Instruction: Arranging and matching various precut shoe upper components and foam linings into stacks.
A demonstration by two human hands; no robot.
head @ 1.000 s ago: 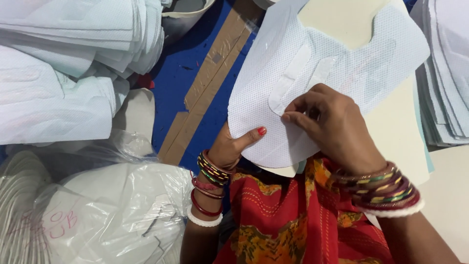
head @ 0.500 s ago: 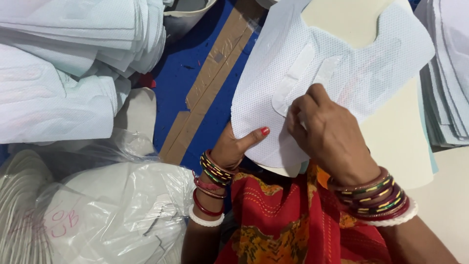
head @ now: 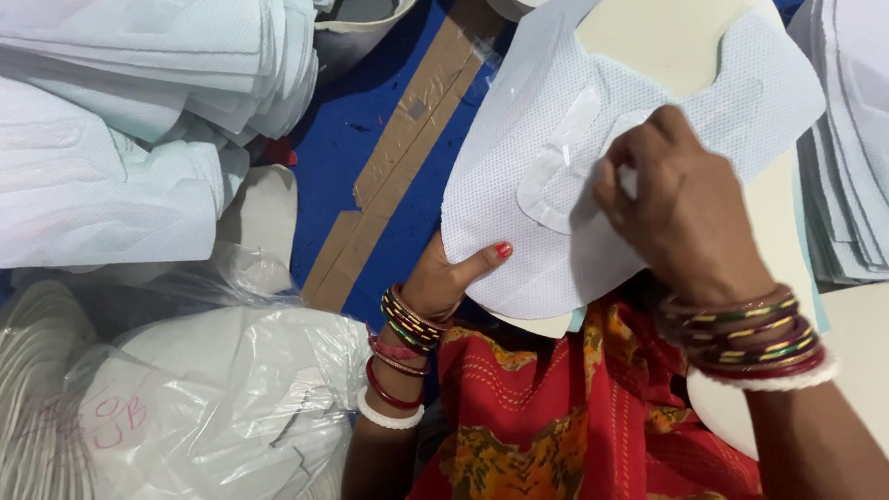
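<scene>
1. Mesh piece point(head: 519, 185): white perforated cut panel, lying over a cream template point(head: 676, 37), held above the lap, upper right of centre. A glossy strip point(head: 556, 157) sits on its face, curved, partly lifted at the top end.
2. Left hand point(head: 444, 282): under the piece's lower edge, thumb on top, fingers hidden beneath. Pinching the piece, propping it.
3. Right hand point(head: 681, 208): knuckles up, fingers curled down onto the piece just beside the strip. Fingertips hidden, so can't tell if they pinch or just press.
4. Step, my read: working the strip on the piece, pressing down or peeling. Can't tell which from here.
5. Next move calls for: left hand keeping the piece flat and taut; right fingertips following the strip's curve without creasing the mesh.
6. Edges: lower rim of the piece curves free over the red garment point(head: 574, 426); top notch shows the template.
7. Room: tight. Stack point(head: 847, 139) of cut pieces touching or just beside on the right; folded white piles point(head: 120, 120) at left, well apart; bagged pieces point(head: 204, 407) lower left. Blue surface point(head: 352, 139) with brown tape point(head: 407, 139) is the only bare gap, between piles and piece.
</scene>
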